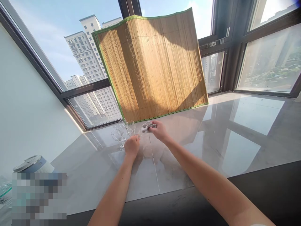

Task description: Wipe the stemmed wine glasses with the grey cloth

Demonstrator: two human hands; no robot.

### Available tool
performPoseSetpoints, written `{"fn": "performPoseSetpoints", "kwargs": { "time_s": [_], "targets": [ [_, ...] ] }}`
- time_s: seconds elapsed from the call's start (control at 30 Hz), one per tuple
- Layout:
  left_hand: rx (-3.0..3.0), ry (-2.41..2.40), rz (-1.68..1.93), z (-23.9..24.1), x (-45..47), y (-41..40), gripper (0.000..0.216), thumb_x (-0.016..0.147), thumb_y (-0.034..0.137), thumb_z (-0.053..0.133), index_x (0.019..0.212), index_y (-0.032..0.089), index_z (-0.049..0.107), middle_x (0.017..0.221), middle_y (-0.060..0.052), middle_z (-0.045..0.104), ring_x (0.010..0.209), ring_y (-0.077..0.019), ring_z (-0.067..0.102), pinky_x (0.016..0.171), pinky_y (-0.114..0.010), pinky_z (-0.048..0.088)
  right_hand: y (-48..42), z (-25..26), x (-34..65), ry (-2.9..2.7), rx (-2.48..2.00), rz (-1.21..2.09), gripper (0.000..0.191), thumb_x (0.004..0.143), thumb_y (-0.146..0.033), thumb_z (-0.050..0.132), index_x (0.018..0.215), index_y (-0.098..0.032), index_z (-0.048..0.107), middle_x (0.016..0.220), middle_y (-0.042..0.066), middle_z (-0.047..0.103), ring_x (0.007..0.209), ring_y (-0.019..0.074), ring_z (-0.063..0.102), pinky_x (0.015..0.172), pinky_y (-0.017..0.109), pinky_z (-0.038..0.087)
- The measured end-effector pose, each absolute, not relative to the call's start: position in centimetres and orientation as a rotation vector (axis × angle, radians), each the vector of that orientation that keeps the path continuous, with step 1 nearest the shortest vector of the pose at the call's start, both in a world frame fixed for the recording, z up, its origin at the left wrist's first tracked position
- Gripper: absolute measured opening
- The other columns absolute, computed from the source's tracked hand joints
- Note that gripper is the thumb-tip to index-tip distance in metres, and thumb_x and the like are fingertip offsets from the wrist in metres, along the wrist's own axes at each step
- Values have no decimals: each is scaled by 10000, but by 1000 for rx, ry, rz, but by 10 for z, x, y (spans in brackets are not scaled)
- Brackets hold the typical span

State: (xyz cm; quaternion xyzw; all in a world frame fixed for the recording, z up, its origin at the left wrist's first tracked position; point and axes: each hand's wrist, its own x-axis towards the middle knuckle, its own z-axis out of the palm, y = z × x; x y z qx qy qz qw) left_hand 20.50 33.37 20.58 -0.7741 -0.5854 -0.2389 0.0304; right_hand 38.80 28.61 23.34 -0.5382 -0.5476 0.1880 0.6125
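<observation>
My left hand (132, 146) is closed around the stem end of a clear wine glass (140, 131), which is tilted over toward the right. In my right hand (160, 130) a crumpled white and grey cloth (147, 126) is pinched against the bowl of that glass. Whether the cloth lies inside the bowl or around its rim, I cannot tell. Just left of and behind my left hand stand several other stemmed glasses (116, 135), upright and close together on the shiny grey sill (174, 163). My left hand partly covers them.
A bamboo mat (160, 66) with green edging leans against the window behind the glasses. A lidded cup (35, 164) stands at the lower left, partly hidden by a blurred patch, near a clear plastic bag (5, 194). The sill's front edge drops off to a dark area.
</observation>
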Motion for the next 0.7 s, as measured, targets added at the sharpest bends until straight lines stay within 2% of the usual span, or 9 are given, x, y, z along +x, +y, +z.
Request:
{"fn": "performPoseSetpoints", "kwargs": {
  "time_s": [0.13,0.27,0.4,0.53,0.63,0.7],
  "targets": [
    [-2440,-1692,-810,205,209,331,316,934,317,503,1171,293,710,1077,-65,716,935,-224,636,719,-284,388,280,228,389,-1357,-1494,-52,279,734,-85,501,937,-198,655,1010,52,601,817,158,534,641,238,376],
    [-2445,-1700,-759,204,208,331,326,939,343,498,1186,291,705,1061,-71,721,909,-229,635,714,-289,384,278,226,382,-1519,-1466,-142,344,743,-49,488,999,-206,656,1047,68,594,955,192,541,684,248,401],
    [-2410,-1726,-700,204,203,332,340,944,343,492,1224,307,681,1063,-75,723,897,-230,637,703,-291,374,285,227,381,-1554,-1285,198,286,732,-109,510,937,-182,696,1014,55,615,883,169,564,737,259,438],
    [-2338,-1771,-671,204,200,331,327,945,326,496,1211,318,685,1041,-56,724,892,-217,636,691,-282,363,291,226,387,-1477,-1198,656,340,627,-122,498,874,-168,727,1074,52,621,832,162,580,709,261,456],
    [-2323,-1702,-680,204,202,328,322,949,316,490,1202,312,690,1017,-51,721,886,-207,633,682,-275,352,290,225,390,-1450,-1221,894,323,547,-121,492,771,-170,720,1023,45,637,851,178,578,670,252,456],
    [-2330,-1659,-695,203,203,326,320,948,298,489,1195,313,693,1011,-50,719,877,-204,631,676,-273,350,286,226,391,-1450,-1178,1068,359,523,-115,486,789,-181,719,969,40,656,892,190,576,676,253,470]
  ]
}}
